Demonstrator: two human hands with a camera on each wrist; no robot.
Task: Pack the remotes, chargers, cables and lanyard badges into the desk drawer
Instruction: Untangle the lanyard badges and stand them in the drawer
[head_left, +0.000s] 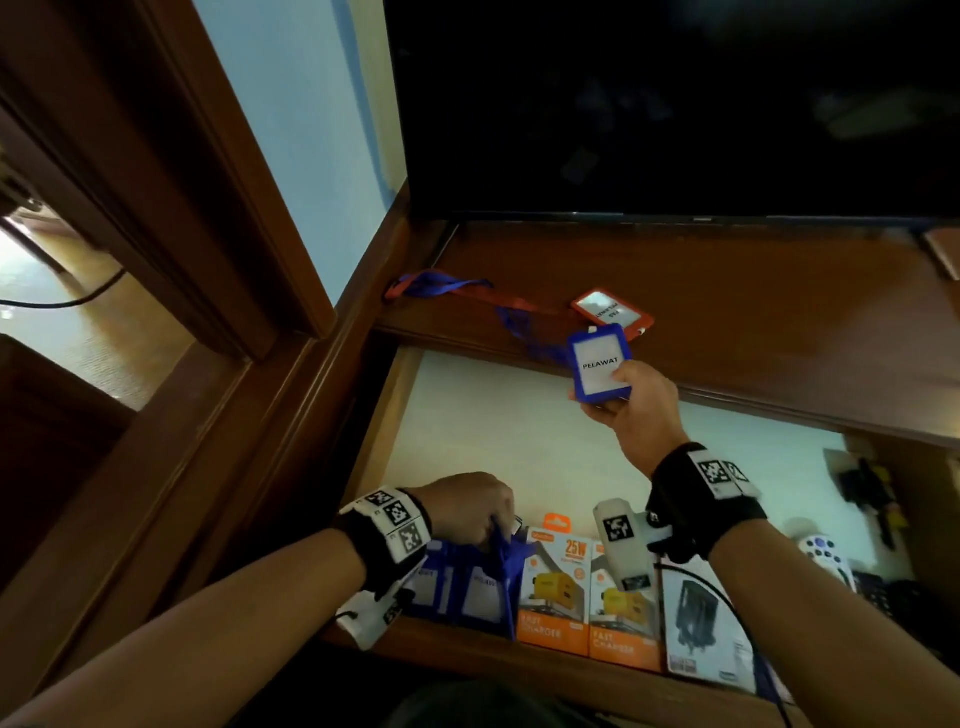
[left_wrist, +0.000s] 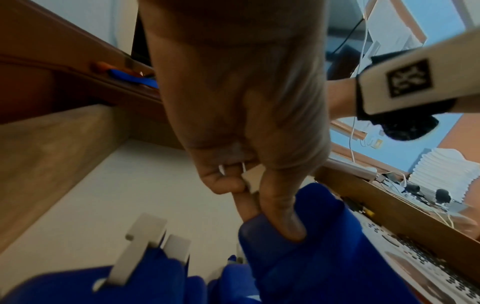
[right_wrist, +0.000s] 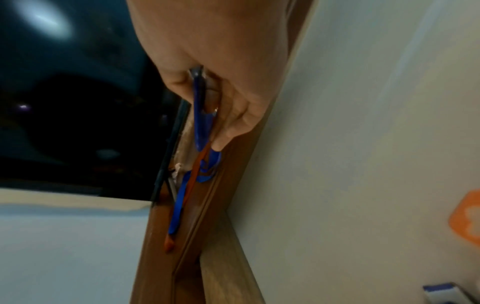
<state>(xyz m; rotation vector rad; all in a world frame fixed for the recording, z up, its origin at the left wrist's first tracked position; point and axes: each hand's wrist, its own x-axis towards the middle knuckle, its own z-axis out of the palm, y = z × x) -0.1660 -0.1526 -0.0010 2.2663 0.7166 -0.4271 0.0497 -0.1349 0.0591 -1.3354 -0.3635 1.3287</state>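
Note:
My right hand holds a blue badge marked PELAWAT above the open drawer, thumb on its face; its blue lanyard trails back onto the desk top. In the right wrist view the blue badge shows edge-on between my fingers. A red badge with a red lanyard lies on the desk top behind. My left hand pinches a blue lanyard over blue badges at the drawer's front left. Orange charger boxes, a dark charger box and a white remote lie in the drawer.
A dark TV screen stands at the back of the wooden desk top. Dark cables and plugs sit at the drawer's right end. A wooden door frame rises on the left.

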